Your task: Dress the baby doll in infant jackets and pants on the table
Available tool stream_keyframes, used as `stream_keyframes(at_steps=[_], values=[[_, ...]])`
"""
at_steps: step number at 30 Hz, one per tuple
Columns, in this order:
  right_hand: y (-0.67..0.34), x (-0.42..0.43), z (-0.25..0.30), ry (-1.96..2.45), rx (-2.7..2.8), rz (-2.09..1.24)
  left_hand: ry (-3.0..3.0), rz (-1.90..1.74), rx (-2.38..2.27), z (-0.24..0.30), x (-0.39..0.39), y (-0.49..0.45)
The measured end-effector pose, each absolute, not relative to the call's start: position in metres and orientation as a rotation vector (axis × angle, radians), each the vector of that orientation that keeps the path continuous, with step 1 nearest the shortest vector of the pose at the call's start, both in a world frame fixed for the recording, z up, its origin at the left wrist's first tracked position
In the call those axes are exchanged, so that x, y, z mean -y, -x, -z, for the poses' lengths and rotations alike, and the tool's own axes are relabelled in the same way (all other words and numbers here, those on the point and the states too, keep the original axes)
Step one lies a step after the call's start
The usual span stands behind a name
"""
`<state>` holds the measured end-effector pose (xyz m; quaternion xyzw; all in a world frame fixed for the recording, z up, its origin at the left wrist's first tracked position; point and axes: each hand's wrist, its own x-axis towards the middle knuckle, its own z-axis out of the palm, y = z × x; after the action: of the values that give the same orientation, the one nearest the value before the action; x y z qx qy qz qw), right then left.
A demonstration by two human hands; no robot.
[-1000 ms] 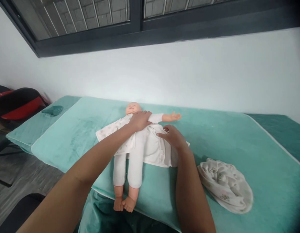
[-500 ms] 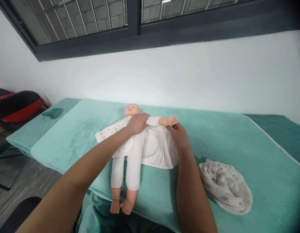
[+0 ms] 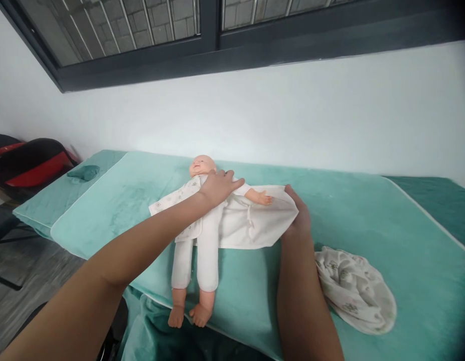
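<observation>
Resting on the doll's chest [image 3: 217,200], left fingers [image 3: 228,183] lie flat.

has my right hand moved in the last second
Yes. The right hand has slid right, away from the doll, pulling the white garment flap out toward the crumpled cloth.

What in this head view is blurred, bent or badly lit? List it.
Head view: even, soft daylight with no glare; the doll and left hand are sharp. The window frame and the bed edges bow from lens distortion. The right hand casts only a faint shadow on the bed, and the picture's lower right corner darkens. The crumpled cloth stays in focus.
</observation>
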<state>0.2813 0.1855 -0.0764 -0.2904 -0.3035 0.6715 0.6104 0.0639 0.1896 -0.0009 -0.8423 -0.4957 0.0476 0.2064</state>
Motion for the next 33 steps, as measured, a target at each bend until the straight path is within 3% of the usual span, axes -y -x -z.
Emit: stream_keyframes(at_steps=[5,14,26,33], values=[[-0.282,-0.183,0.077,0.673,0.683,-1.640,2.298,-0.113,1.523,0.001,-0.188,-0.073],[-0.272,-0.186,0.079,0.581,0.707,-1.390,2.288,-0.215,1.609,0.016,-0.188,-0.088],[-0.240,-0.175,0.069,0.551,0.976,-1.507,2.418,0.050,1.985,0.032,-0.167,-0.060],[-0.228,-0.161,0.061,0.604,1.009,-1.580,2.264,0.511,1.963,0.064,-0.158,-0.058]])
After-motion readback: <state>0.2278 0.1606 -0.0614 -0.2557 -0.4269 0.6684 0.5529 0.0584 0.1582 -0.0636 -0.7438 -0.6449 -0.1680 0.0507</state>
